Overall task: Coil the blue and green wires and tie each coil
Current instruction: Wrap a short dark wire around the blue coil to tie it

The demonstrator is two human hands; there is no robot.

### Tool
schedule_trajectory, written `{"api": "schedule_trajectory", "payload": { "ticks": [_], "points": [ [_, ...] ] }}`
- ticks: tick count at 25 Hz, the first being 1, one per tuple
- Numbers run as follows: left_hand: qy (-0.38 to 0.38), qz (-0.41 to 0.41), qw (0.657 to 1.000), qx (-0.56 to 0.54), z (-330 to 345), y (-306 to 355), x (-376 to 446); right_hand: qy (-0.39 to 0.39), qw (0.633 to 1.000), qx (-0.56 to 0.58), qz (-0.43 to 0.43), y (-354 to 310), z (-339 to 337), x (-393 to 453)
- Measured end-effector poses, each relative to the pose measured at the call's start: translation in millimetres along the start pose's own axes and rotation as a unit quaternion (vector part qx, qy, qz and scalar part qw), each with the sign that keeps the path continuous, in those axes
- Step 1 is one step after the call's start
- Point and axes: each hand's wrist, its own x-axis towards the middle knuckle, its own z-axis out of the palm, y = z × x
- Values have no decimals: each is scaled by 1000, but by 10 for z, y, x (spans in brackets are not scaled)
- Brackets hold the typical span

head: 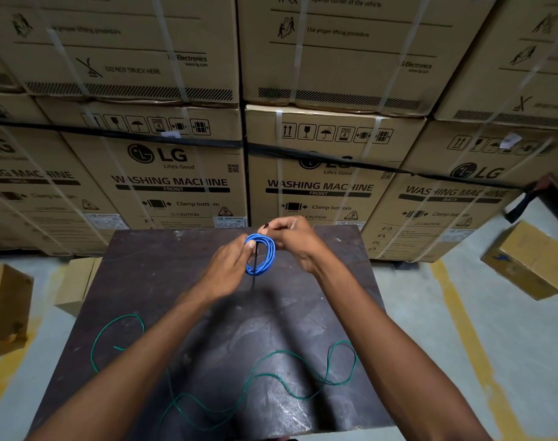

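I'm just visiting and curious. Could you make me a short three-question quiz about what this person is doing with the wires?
1. True or false: the green wire is already wound into a coil.
2. Which thing do both hands hold? A) the blue coil B) a cardboard box C) scissors
3. Fill in: the right hand pinches one end of a thin black ___ that runs across the coil, while the left hand grips the coil.

Key: 1 false, it lies loose on the dark table; 2 A; 3 tie.
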Motion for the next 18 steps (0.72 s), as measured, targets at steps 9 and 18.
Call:
{"api": "schedule_trajectory", "payload": {
  "ticks": [9, 18],
  "points": [
    [-1, 0, 1000, 27, -3, -46, -21, -25, 998, 46, 38, 88, 33, 21],
    [-4, -2, 998, 62, 17, -10, 25, 131, 982, -62, -122, 27, 7, -61]
  ]
}}
